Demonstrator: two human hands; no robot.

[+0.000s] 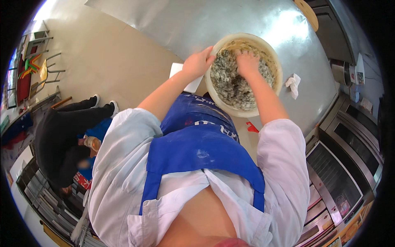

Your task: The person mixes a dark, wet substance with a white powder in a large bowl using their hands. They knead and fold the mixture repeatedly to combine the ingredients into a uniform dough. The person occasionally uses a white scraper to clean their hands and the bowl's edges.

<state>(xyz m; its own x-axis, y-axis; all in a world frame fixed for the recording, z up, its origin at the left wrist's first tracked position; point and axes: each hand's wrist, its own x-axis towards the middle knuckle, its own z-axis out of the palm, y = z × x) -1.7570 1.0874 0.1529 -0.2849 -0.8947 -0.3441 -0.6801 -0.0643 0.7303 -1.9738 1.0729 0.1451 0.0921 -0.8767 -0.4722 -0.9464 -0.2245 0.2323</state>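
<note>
A large, round off-white tub (279, 74) sits at the near edge of the metal-topped table, in front of my blue apron (197, 148). Inside it is a chopped mixture (230, 83), pale with dark green bits, and a yellowish film coats the far inner wall. My left hand (199, 63) grips the tub's left rim, thumb towards the inside. Within the tub, my right hand (248, 63) presses into the mixture with fingers pointing away from me. Its fingertips are partly buried, so whether they close on any of the mixture cannot be seen.
Crumpled white tissue (293, 85) lies right of the tub on the metal tabletop (197, 21). A white flat-sided object (194, 85) shows below my left forearm. Ovens (334, 179) line the right side. At left, a person in dark clothes (61, 132) bends near racks; chairs (46, 74) stand beyond.
</note>
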